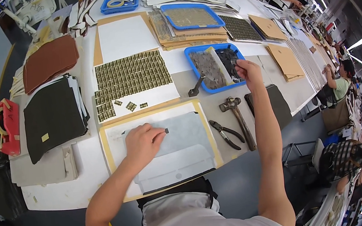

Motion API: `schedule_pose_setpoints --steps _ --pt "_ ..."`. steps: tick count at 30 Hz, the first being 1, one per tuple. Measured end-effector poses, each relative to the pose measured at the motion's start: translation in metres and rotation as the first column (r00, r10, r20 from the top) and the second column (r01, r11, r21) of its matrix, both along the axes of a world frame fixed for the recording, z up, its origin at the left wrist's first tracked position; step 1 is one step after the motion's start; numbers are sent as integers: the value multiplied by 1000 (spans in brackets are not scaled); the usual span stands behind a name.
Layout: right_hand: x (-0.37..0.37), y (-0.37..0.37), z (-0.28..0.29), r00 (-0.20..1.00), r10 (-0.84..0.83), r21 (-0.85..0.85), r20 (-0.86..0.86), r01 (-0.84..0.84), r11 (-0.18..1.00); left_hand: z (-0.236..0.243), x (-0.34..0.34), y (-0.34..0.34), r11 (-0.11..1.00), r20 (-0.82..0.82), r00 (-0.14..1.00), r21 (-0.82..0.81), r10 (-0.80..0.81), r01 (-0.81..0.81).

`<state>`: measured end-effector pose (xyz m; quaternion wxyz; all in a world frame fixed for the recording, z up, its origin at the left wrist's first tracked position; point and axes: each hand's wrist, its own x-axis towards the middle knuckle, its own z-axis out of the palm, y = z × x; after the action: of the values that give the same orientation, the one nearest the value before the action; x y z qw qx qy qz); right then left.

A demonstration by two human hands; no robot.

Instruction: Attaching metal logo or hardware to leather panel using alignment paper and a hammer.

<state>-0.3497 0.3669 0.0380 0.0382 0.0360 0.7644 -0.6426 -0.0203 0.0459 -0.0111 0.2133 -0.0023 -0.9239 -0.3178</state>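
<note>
My left hand (142, 143) is closed in a pinch on a small black piece (166, 130), just above a pale grey flat panel (175, 165). The panel lies on a white board (113, 144) edged with yellow tape. My right hand (250, 73) reaches over the right side of a blue tray (215, 90), fingers pinched together at a heap of small black pieces (228, 57). Whatever its fingertips hold cannot be made out. Grey pieces (208, 69) fill the tray's left side, beyond a pale divider (219, 65).
A hammer (239, 118) and pliers (226, 134) lie right of the board. Behind it, a sheet carries rows of small patterned pieces (131, 76). Stacks of dark panels (54, 113) and brown panels (51, 62) stand left; a red tape dispenser (10, 129) is beside them. People work at right.
</note>
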Motion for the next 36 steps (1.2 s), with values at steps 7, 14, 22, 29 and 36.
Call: schedule_pose_setpoints --steps 7,14,22,29,36 --pt "140 -64 39 976 203 -605 -79 -209 769 -5 7 -7 998 8 999 25 49 -49" --pt "217 -130 -15 858 514 -228 17 -497 837 2 2 -5 994 72 997 110 -34 26" --pt "230 -146 -51 738 659 14 -149 -664 747 3 9 -13 977 145 989 213 -40 8" --pt "230 -147 -52 735 669 192 -108 -645 739 -3 8 -14 979 106 993 200 -51 29" --pt "231 -147 -49 748 661 175 -60 -644 744 -2 7 -13 976 126 991 217 -52 24"
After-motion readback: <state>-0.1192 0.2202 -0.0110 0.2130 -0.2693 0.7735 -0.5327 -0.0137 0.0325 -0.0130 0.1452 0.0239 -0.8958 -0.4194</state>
